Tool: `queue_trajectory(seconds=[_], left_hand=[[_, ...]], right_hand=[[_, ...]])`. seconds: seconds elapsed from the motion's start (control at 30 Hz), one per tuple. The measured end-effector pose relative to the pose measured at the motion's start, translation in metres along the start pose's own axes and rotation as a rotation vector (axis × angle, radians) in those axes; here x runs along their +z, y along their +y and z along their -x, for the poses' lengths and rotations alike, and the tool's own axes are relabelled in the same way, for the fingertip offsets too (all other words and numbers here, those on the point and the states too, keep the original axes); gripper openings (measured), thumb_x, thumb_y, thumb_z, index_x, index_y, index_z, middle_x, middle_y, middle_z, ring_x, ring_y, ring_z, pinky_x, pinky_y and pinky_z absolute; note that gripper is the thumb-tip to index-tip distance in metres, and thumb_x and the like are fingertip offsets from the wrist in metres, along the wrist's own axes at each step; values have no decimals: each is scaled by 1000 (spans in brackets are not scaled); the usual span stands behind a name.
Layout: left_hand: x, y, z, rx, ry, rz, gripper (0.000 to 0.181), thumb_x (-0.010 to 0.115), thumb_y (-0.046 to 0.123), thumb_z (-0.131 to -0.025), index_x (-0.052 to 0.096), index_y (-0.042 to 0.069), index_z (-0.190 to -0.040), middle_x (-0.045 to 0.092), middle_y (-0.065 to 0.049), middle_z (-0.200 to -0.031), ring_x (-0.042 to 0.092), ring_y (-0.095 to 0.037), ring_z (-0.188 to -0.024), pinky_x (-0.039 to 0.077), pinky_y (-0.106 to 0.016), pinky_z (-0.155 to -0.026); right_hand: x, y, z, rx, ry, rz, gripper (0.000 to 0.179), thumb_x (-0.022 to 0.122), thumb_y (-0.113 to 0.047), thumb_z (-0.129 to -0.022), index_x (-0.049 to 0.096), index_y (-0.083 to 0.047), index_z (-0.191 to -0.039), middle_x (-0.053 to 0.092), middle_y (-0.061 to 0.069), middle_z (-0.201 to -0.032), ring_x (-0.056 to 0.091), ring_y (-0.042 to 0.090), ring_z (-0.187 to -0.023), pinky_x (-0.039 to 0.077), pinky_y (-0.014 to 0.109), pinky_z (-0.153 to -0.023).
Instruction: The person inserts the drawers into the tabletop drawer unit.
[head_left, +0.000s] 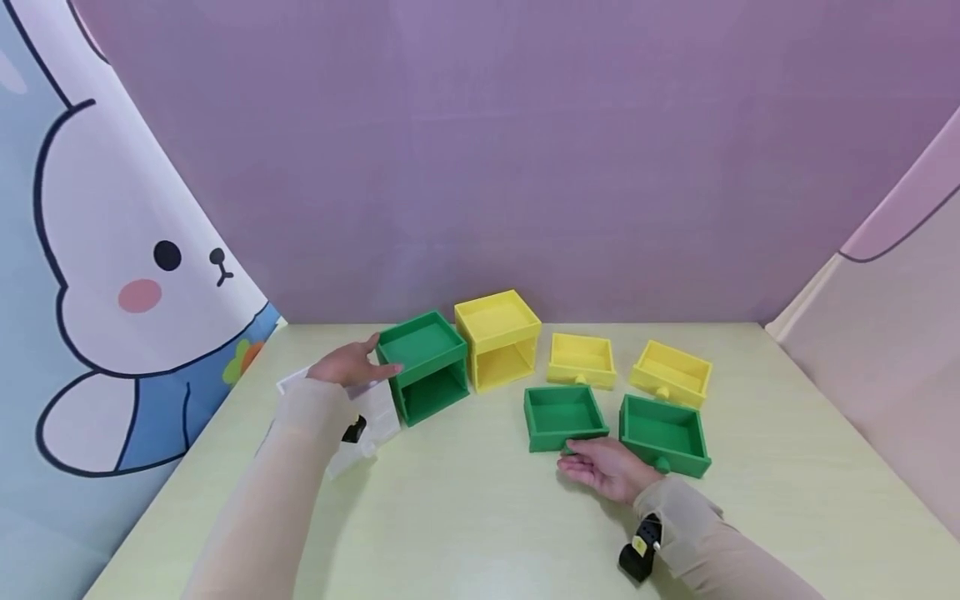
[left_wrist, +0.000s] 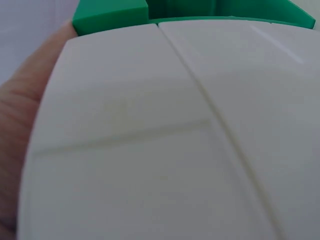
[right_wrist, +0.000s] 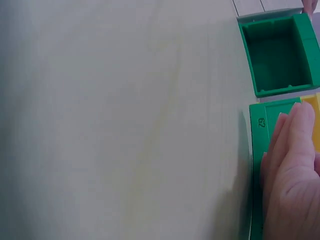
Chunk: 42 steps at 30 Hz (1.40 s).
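Left of the yellow case [head_left: 498, 327], brace the green case [head_left: 427, 360] gripped in left hand [head_left: 352, 365]; right of it, handle nearer green drawer [head_left: 564, 411] level with right hand [head_left: 611, 471]; cannot tell if pinching.

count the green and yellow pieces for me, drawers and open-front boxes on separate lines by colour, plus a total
Green drawers: 2
Yellow drawers: 2
Green open-front box: 1
Yellow open-front box: 1
Total: 6
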<state>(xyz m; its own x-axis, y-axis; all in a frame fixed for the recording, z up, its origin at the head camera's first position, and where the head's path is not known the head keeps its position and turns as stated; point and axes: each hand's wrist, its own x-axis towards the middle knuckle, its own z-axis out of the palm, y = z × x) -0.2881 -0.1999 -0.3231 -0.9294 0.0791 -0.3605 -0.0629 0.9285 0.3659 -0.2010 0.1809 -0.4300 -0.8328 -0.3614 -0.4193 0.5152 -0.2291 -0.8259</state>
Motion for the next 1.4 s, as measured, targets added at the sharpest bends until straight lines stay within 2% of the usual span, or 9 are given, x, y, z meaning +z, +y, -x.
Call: queue_trajectory(seconds=[0.17,0.4,0.6,0.8,1.07,1.4], left_hand=[[1,-2,-2,34,6,-6,95,55,59,-89,7,8,-154,23,-25,-153,25,-46,-136,27,-61,-105],[3,-4,-1,35,-6,51,97,54,60,-89,4,10,-155,20,-25,-154,21,-47,-138,24,-62,-106],[5,-7,-3,30,9,81,96,54,60,-89,4,12,-155,20,-24,-154,20,-46,-139,24,-62,-106],[5,-7,-6,59,13,82,96,54,59,-90,5,10,-155,22,-26,-153,21,-47,-138,25,-61,-106],[7,-5,-2,61,23,87,93,54,56,-91,5,10,-155,23,-26,-152,21,-46,-138,24,-59,-107],[7,-5,3,42,29,101,91,54,55,-92,4,11,-155,25,-26,-152,22,-45,-138,25,-59,-107]], right_hand=[[2,-1,1,-10,-27,27,20,42,-4,-101,57,9,-100,68,7,-76,69,12,-73,53,20,-74],[16,-2,-1,-9,-6,123,24,47,-5,-97,52,16,-106,66,5,-76,68,11,-72,53,21,-75],[33,-1,-12,8,-40,188,25,47,-6,-95,53,15,-106,65,4,-73,65,7,-66,53,18,-69],[51,0,-25,8,-82,231,20,47,-6,-95,54,12,-101,63,3,-73,63,7,-65,53,17,-67],[80,1,-40,22,-102,256,22,46,-6,-95,52,14,-104,62,5,-74,61,7,-64,52,16,-64],[104,4,-59,16,-91,242,22,47,-5,-95,52,14,-105,60,6,-74,60,8,-64,53,17,-64]])
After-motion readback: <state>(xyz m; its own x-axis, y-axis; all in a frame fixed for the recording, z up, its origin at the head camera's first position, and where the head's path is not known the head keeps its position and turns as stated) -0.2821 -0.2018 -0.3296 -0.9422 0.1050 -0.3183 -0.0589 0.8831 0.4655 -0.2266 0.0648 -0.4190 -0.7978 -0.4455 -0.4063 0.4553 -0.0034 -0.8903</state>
